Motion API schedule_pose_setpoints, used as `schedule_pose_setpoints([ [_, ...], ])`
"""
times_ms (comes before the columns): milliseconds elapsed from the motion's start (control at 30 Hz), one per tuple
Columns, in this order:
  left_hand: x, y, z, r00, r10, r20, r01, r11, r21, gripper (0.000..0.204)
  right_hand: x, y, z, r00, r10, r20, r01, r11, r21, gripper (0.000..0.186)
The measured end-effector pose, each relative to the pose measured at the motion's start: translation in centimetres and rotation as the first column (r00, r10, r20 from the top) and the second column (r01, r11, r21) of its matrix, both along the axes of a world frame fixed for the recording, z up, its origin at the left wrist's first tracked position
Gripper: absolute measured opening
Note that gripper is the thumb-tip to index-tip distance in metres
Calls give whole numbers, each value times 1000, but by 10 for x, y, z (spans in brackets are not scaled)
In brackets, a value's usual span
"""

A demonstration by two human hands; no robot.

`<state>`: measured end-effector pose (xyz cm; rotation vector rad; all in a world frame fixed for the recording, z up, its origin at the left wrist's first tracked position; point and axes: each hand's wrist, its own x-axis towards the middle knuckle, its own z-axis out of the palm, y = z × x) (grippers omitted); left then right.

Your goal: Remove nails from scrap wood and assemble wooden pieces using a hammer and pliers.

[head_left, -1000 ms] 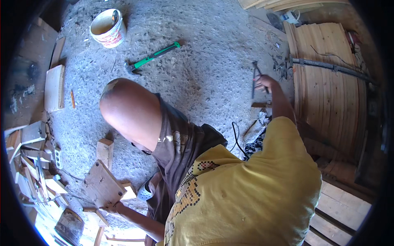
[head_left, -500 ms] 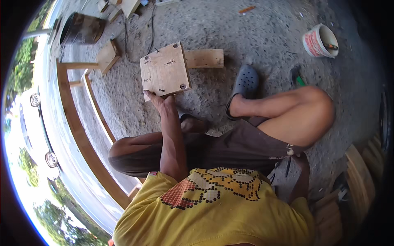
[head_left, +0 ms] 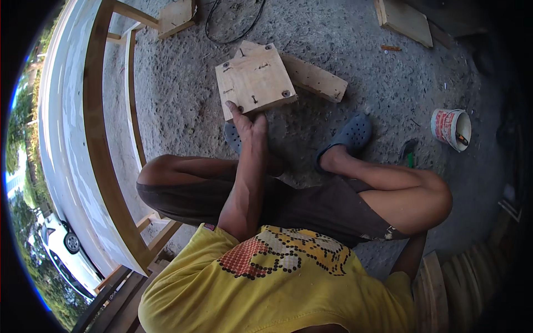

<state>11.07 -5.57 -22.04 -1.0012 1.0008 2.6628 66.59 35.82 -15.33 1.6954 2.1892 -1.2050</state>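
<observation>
My left hand (head_left: 250,125) grips the near edge of a squarish wooden board (head_left: 255,75), thumb on top and fingers underneath. Dark round pieces sit at the board's corners, and a few nails stick up from its face. A shorter wooden plank (head_left: 313,77) extends from under its right side, angled toward my right foot. Another pale wood corner (head_left: 252,49) shows behind the far edge. Of my right arm only the forearm (head_left: 412,256) shows beside my right thigh; the hand itself is hidden behind the leg.
A long wooden frame (head_left: 100,139) runs along my left. A white bucket (head_left: 444,127) with a tool inside stands at the right, near a green-handled tool (head_left: 411,160). Wood pieces (head_left: 404,23) and a black cable (head_left: 236,41) lie farther off. Stacked boards (head_left: 436,288) are at lower right.
The view has swung. The board now appears farther right, with the plank beneath slanting more. My right hand, earlier visible by my thigh with a dark thin thing, has gone out of sight.
</observation>
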Motion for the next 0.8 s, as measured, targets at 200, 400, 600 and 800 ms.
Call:
schedule_pose_setpoints([
  [200, 110, 18, 53, 912, 69, 404, -204, 931, 301, 67, -29, 33, 21, 1000, 14, -2, -14, 998, 61, 34],
  [400, 147, 15, 64, 824, -28, 565, -180, 934, 308, 73, -41, 44, 35, 1000, 28, 5, -28, 996, 90, 33],
  [600, 128, 67, 34, 866, -42, 498, -362, 634, 684, 74, -42, 27, 34, 1000, 17, 10, -18, 995, 94, 31],
  [800, 149, 140, 7, 770, -487, 412, 95, 726, 681, 92, -36, 1, 32, 1000, 6, -1, -5, 995, 100, 30],
])
